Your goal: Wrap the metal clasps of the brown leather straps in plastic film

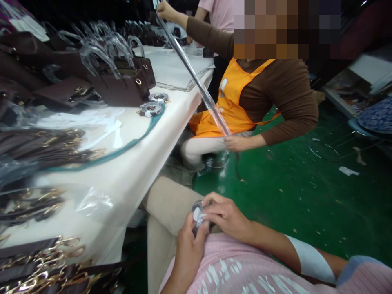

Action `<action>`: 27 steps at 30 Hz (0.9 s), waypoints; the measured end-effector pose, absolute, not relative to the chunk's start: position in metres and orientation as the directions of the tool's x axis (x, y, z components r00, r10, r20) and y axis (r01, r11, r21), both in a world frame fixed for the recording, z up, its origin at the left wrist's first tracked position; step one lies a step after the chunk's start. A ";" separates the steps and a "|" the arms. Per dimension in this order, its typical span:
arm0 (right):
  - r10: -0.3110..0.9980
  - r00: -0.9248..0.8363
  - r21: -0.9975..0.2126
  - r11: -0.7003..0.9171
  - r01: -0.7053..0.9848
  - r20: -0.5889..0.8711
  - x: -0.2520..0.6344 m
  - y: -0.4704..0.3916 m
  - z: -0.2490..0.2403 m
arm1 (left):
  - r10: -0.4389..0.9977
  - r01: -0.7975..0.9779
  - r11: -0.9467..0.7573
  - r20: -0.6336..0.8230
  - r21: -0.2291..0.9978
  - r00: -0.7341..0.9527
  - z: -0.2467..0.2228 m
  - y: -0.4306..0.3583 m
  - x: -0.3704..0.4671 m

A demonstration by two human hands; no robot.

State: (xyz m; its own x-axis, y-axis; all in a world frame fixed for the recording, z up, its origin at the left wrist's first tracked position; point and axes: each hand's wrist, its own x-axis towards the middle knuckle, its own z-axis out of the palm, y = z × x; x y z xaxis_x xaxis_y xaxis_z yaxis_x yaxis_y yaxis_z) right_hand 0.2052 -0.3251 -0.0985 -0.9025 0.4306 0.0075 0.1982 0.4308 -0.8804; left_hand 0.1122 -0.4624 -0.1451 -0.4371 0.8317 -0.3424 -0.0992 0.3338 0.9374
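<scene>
Over my lap I hold a coiled dark bag strap (196,205) with a white paper strip (197,216) around it. My left hand (190,241) grips the coil from below, its thumb on the near side. From the right, my right hand (226,214) closes its fingers on the strip and the coil's edge. The fingers cover part of the coil. On the table, two similar coiled straps (150,109) in clear plastic with white strips lie beside the dark brown handbags (119,87).
The white table (165,141) bears loose straps (39,147) with gold clasps, white strips (92,128) and a teal cord (134,141). Across from me a seated co-worker in an orange apron (235,98) stretches a plastic-sleeved strap (196,77). The floor (294,183) is green with scraps.
</scene>
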 end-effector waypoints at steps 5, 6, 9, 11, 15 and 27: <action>0.473 -0.795 -0.922 -0.123 0.366 -0.379 0.199 -0.332 -0.121 | 0.834 -0.069 0.350 -0.345 0.934 -0.432 -0.146 -0.463 0.109; 0.464 -0.779 -0.906 -0.183 0.382 -0.422 0.198 -0.333 -0.122 | 0.833 -0.082 0.324 -0.325 0.943 -0.448 -0.148 -0.463 0.108; 0.461 -0.738 -0.870 -0.235 0.433 -0.492 0.196 -0.333 -0.121 | 0.809 -0.140 0.271 -0.304 0.952 -0.503 -0.151 -0.465 0.104; 0.454 -0.725 -0.855 -0.246 0.457 -0.518 0.196 -0.334 -0.117 | 0.777 -0.224 0.262 -0.343 0.939 -0.527 -0.153 -0.467 0.102; 0.431 -0.748 -0.860 -0.170 0.482 -0.504 0.197 -0.340 -0.113 | 0.681 -0.404 0.251 -0.457 0.880 -0.573 -0.154 -0.469 0.101; 0.506 -0.761 -0.805 0.196 0.560 -0.406 0.192 -0.343 -0.122 | 0.625 -0.708 0.100 -0.598 0.699 -0.502 -0.157 -0.472 0.104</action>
State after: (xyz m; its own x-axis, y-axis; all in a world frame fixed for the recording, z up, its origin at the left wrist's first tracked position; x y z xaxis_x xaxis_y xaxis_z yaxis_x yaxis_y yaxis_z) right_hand 0.1922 -0.3427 -0.1223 -0.7608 0.5063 -0.4060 0.5600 0.1961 -0.8049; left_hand 0.1044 -0.4717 -0.1574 -0.5024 0.6249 -0.5975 -0.7077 0.0999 0.6995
